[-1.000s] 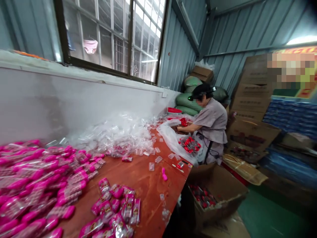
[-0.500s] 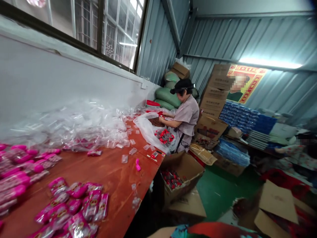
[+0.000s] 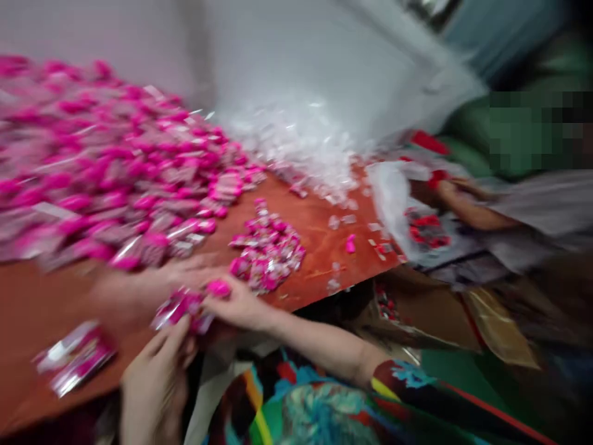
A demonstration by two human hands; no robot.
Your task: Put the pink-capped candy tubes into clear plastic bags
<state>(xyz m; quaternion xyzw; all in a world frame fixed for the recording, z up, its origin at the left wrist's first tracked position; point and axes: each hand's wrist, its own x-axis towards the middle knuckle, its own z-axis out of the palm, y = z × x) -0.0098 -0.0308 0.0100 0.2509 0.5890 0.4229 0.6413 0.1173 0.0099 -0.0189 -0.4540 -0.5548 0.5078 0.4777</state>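
Observation:
My left hand (image 3: 160, 364) is closed on shiny pink packets (image 3: 178, 307) over the front edge of the red-brown table. My right hand (image 3: 241, 303) is beside it, its fingers closed round a small container with a rounded pink end (image 3: 218, 288). Motion blur hides the finer detail of both. Two or so pink and clear packets (image 3: 78, 358) lie on the table left of my left hand. Just beyond my right hand sits a small heap of pink packets (image 3: 271, 253). A big pile of pink-ended clear containers (image 3: 115, 179) spreads behind my hands.
Clear plastic pieces (image 3: 306, 142) are heaped against the wall. A single pink piece (image 3: 351, 243) lies on the table (image 3: 319, 235). At right, a co-worker's hand (image 3: 451, 188) is near a white bag (image 3: 389, 191) and red-capped items (image 3: 426, 232). Below stands a cardboard box (image 3: 430, 309).
The view has swung down and left. Both my hands, holding pink items, and the large pink pile are now in sight; the window and far wall have mostly left the picture.

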